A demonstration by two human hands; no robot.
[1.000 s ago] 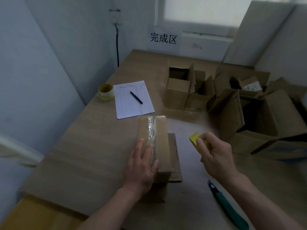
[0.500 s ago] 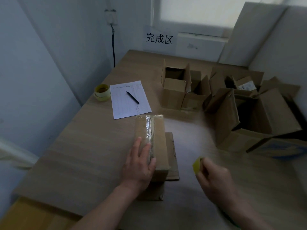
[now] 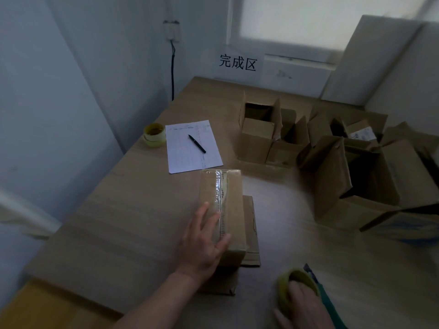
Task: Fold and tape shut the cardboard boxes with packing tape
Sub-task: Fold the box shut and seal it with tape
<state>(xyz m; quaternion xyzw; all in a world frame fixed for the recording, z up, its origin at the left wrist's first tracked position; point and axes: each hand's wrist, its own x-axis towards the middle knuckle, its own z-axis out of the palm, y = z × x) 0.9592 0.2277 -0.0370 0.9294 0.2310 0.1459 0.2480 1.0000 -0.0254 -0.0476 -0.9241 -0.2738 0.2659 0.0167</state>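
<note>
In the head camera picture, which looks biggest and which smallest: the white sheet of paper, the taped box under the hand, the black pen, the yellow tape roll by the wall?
As they look:
1. taped box, though nearer the camera
2. sheet of paper
3. yellow tape roll
4. pen, longer than the roll but far thinner, so unsure

Dim room, pale walls (image 3: 59,91), frosted window (image 3: 297,17), wooden table (image 3: 118,222)

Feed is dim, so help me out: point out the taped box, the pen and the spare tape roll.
taped box (image 3: 234,210): head view, bare cardboard top right of the tape strip.
pen (image 3: 197,143): head view, middle of its barrel.
spare tape roll (image 3: 154,135): head view, its outer yellow side.
</note>
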